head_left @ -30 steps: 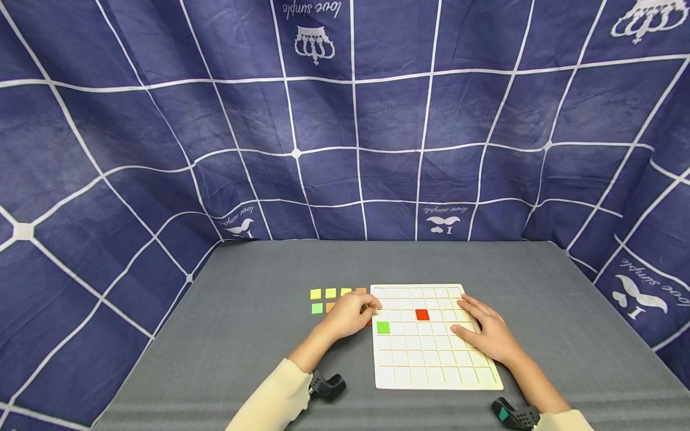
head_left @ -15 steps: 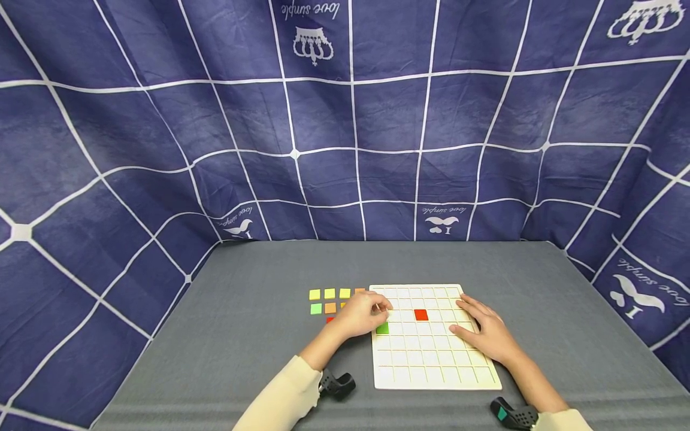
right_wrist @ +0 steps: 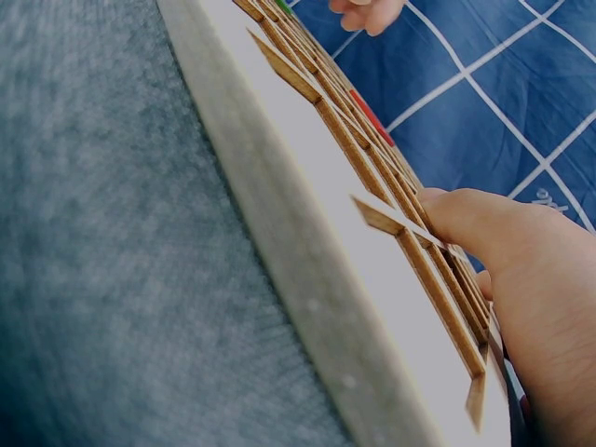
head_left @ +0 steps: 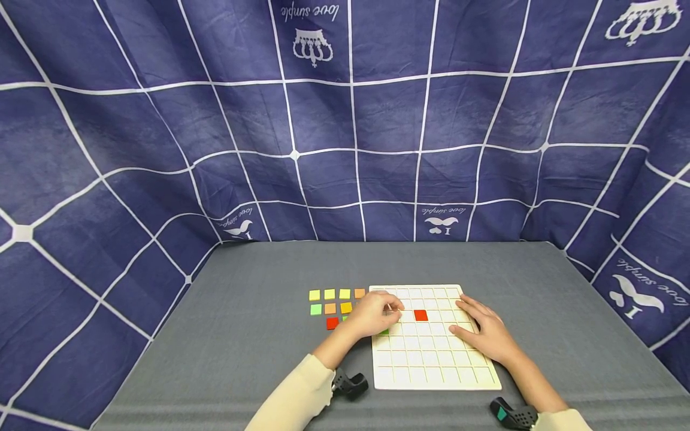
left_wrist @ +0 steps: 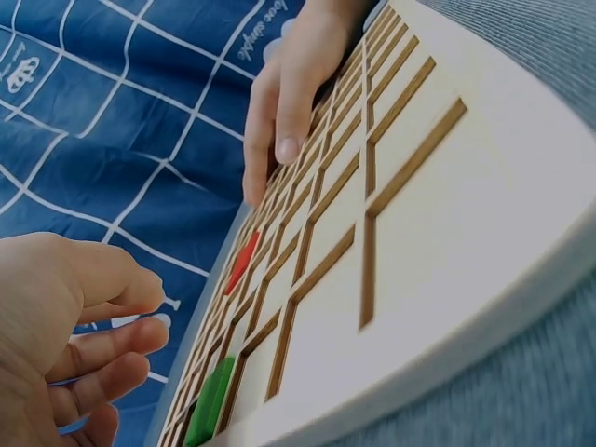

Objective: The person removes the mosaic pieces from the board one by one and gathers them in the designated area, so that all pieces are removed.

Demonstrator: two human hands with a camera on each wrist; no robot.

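A cream square board (head_left: 426,383) with a grid of recessed cells lies on the grey cloth. One red tile (head_left: 421,315) sits in its upper middle, and a green tile (left_wrist: 211,402) sits by the left edge. My left hand (head_left: 373,312) is over the board's left side, fingers bent with thumb and index tips close together, left of the red tile. I cannot tell whether a tile is between them. On the board's right edge rests my right hand (head_left: 485,336), thumb on the surface and fingers spread; its thumb (right_wrist: 456,209) shows in the right wrist view.
Left of the board lie loose tiles in rows, among them yellow (head_left: 314,294), green (head_left: 315,309), orange (head_left: 330,309) and red (head_left: 332,324) ones; my left hand partly hides the group. Behind the table hangs a blue checked curtain (head_left: 323,179).
My left hand has moved right, from the loose tiles and the board's left edge to over the board, uncovering more tiles and partly covering the green one. My right hand has stayed put.
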